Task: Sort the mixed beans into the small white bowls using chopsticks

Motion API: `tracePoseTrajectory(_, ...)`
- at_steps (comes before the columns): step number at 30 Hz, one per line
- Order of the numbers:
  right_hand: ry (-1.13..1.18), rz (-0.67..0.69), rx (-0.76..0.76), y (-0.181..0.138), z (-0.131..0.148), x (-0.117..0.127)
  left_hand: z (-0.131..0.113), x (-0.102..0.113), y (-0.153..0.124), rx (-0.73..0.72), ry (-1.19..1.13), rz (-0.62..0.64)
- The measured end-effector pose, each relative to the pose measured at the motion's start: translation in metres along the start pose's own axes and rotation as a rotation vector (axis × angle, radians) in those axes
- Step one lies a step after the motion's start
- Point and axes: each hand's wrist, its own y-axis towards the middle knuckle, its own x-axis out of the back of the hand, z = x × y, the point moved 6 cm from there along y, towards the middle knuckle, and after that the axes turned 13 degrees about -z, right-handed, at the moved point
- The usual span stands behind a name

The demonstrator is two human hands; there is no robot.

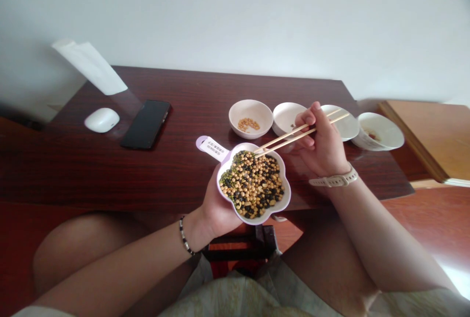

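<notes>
My left hand (220,207) is wrapped under a flower-shaped bowl (287,194), white inside with a lilac outside and a labelled handle. Mixed beans (253,185) fill it: yellow, black and small green ones. My right hand (323,143) grips a pair of wooden chopsticks (290,137), their tips reaching down to the beans at the bowl's far side. Whether a bean is between the tips, I cannot tell. Behind the bowl stands a white bowl (250,106) with some yellow beans (248,124) at its bottom.
Three more white bowls, one (288,110) partly behind my right hand, another (347,124), and one (391,131) with something dark inside, continue the row. A black phone (146,124), a white mouse-shaped object (102,120) and a white packet (91,67) occupy the dark wooden table's (191,111) left side.
</notes>
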Motion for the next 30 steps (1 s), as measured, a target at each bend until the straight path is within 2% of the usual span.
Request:
tracePoseTrajectory(5,0.089,-0.215,0.258,0.012,0.007,0.022,-0.001,0.0,0.0,-0.004,-0.002,0.033)
tracePoseTrajectory(12,-0.038,-0.22,0.382,0.013,0.003,0.02,-0.002,-0.005,0.0,-0.031,0.029,0.021)
tracePoseTrajectory(20,-0.04,-0.208,0.34,0.011,0.004,0.018,-0.002,-0.004,-0.001,-0.014,0.024,0.057)
tracePoseTrajectory(30,0.03,-0.066,0.275,0.002,0.009,0.006,-0.002,-0.002,0.0,-0.025,0.016,0.008)
